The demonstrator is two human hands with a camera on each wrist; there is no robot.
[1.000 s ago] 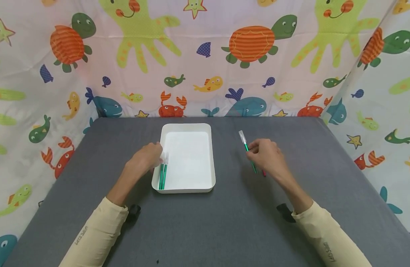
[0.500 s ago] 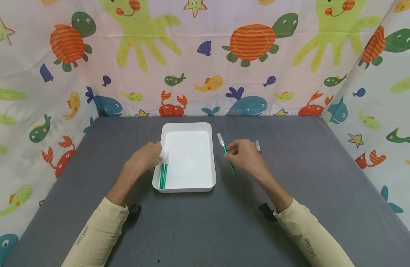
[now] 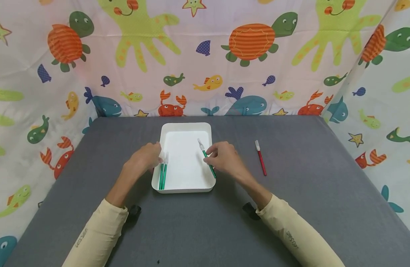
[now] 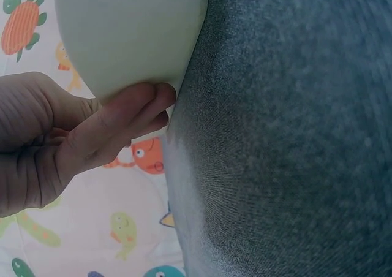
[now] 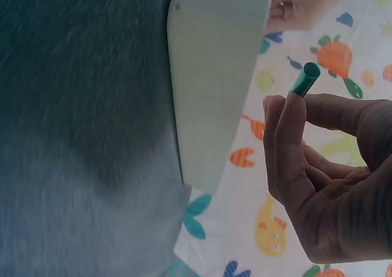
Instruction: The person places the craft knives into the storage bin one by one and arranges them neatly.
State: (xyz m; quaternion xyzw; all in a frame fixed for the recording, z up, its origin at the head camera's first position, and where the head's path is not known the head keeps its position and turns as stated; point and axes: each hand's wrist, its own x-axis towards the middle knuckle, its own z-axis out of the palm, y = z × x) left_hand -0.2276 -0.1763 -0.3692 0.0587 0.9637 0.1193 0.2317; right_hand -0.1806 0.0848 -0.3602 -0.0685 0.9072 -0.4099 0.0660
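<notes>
The third green stick is now over the tray, leaving the red stick alone on the cloth.
Your right hand [image 3: 223, 158] pinches a slim, shiny green stick with a clear cap [image 3: 205, 152] between thumb and fingers; it has come left from beside the red stick, and your grip looks unchanged. The capped end points far and left, over the floor of the shallow white rectangular tray [image 3: 184, 167], with the near end by its right rim, apparently not yet set down. Your left hand [image 3: 144, 158] holds the tray's left wall, as before. Two matching green sticks [image 3: 164, 176] lie side by side along that wall, so this one would seem to join them. Farther right, a slim red stick with a whitish cap [image 3: 261, 159] lies, now fully uncovered, on the grey cloth [image 3: 191, 230].
</notes>
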